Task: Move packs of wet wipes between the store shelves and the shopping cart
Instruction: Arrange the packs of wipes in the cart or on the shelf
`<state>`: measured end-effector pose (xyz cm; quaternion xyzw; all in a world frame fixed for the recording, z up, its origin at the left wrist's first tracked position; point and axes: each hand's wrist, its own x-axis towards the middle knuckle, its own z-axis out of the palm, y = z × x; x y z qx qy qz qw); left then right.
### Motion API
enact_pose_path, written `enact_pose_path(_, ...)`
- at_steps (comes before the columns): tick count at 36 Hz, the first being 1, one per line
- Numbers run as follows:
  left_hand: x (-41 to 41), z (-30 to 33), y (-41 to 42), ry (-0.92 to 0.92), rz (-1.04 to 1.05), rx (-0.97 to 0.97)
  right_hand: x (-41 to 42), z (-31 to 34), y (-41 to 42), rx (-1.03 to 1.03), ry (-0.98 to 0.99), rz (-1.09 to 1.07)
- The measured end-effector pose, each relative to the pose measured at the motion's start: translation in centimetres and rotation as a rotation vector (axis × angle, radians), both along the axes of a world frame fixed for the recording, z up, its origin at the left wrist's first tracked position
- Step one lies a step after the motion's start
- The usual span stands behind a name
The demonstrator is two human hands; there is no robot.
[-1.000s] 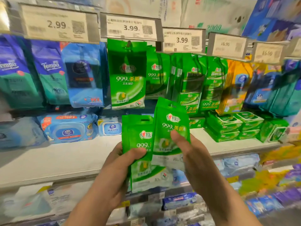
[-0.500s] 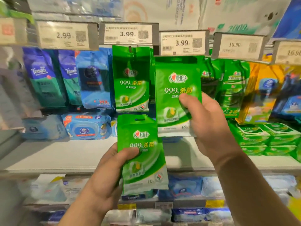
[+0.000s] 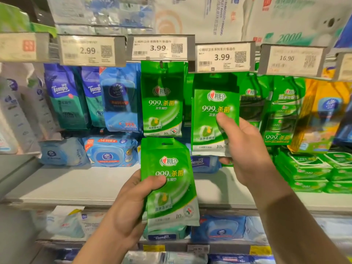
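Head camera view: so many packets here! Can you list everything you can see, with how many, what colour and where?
Held wipes packs: two, green; lower one in left hand, upper one raised under a 3.99 tag.
Hanging pack: one at front, green, beneath the other 3.99 tag.
Blue packs: several, hanging at left.
Stacked green packs: several, on the shelf at right.
Price tags: several, white, along the rail.
Shelf: one, pale.
Left hand: grips lower pack.
Right hand: grips upper pack.
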<state>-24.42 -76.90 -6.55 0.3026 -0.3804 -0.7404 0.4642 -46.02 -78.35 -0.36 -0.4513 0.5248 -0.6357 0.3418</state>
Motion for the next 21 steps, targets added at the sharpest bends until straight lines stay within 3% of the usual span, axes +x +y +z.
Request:
enact_pose_path(8, 0.4, -0.2, -0.4, -0.018, 0.021, 0.01, 0.1, -3.9, 0.4, -0.005, -0.024, 0.045)
enact_pose_path(21, 0.8, -0.3, 0.1, -0.028, 0.035, 0.024, 0.3, -2.9, -2.5, 0.023, 0.141, -0.145)
